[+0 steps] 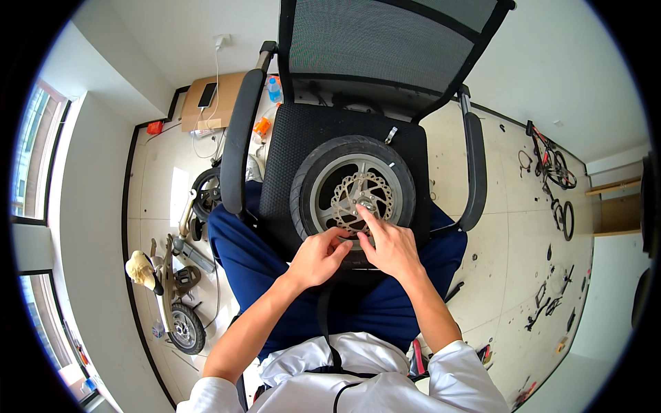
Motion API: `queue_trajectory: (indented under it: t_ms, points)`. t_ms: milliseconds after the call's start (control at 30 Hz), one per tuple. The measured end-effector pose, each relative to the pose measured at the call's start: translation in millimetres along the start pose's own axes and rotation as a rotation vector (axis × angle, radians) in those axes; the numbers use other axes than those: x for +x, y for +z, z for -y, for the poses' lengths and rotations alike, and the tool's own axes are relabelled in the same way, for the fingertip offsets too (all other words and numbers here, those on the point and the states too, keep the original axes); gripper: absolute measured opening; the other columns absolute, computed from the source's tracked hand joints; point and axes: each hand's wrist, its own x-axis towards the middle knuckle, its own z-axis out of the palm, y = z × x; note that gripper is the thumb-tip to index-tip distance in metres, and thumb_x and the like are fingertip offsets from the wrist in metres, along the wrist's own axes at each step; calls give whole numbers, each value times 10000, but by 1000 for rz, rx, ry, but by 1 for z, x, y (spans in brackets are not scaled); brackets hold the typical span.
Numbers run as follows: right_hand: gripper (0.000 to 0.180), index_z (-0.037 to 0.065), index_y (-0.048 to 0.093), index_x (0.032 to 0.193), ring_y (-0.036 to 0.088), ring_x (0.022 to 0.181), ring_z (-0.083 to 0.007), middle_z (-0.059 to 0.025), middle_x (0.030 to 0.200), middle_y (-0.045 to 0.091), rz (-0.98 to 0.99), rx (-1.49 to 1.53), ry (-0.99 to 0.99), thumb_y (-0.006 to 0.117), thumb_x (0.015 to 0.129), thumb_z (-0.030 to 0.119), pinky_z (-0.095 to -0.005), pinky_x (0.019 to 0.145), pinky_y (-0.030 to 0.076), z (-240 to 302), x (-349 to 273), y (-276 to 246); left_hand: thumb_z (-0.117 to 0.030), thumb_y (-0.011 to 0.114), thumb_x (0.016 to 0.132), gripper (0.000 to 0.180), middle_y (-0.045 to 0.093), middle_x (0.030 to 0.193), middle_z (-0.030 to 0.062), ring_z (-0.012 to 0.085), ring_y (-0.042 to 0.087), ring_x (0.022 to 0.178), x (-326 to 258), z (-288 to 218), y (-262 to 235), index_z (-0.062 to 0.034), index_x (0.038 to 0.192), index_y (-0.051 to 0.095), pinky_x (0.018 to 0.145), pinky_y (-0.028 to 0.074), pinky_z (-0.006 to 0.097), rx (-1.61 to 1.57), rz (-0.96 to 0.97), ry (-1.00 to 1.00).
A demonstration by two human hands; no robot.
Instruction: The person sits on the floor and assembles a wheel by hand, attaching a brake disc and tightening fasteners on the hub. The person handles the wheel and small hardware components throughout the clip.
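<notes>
A small wheel [299, 199] with a black tyre and grey spoked rim lies flat on the black chair seat [275, 148] in front of me. Its perforated brake disc [389, 196] faces up. The index finger of my right hand [392, 249] stretches to the hub [366, 204] at the disc's centre, and the other fingers are apart from it. My left hand [318, 258] is over the near edge of the wheel, its thumb and fingers slightly apart, with nothing seen in them. Beyond the tyre, a small silver metal part [392, 135] rests on the seat.
Chair armrests [236, 148] flank the wheel, and a mesh backrest [372, 48] rises behind it. Scooter parts [186, 327] lie on the floor at left, near a cardboard box [189, 110] bearing a phone [207, 95]. A bicycle [551, 162] and scattered parts are at right.
</notes>
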Motion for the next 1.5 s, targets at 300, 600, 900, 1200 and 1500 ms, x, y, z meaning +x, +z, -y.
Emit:
queue_trajectory:
  t_ms: [300,600,900,1200,1500]
  points:
    - [209,67,607,1031,706,686,-300,-107,760,694,-44,15,-31,697,894,197,-423,581,552,-3,-5,-4,-261,626,954,328,685,745,137,266,672,654,1,-2,0,16,1128,645,645,517,389,57,1,0]
    - [186,55,593,864,693,692,-341,-112,773,704,68,236,155,705,889,202,-446,597,548,-32,-38,-18,-183,646,973,566,678,781,88,154,635,654,4,2,1,10,1471,457,652,516,304,100,-19,63]
    - [172,49,625,886,695,683,-321,-117,743,703,22,309,167,722,878,191,-412,608,543,-47,-46,-19,-135,723,892,316,670,698,120,162,602,567,39,-24,16,18,1164,673,569,484,312,209,-78,236]
    - [181,51,630,919,708,763,-349,-132,806,723,117,343,249,692,896,221,-455,685,559,-62,-44,-30,-140,725,892,542,678,711,69,106,625,616,31,-28,27,-8,1391,560,614,499,268,83,-247,158]
    - [190,49,635,911,705,770,-362,-148,826,724,126,364,231,692,900,230,-459,681,557,-63,-45,-32,-200,704,949,281,607,615,14,44,503,573,16,-26,57,30,789,726,519,398,253,101,-180,57]
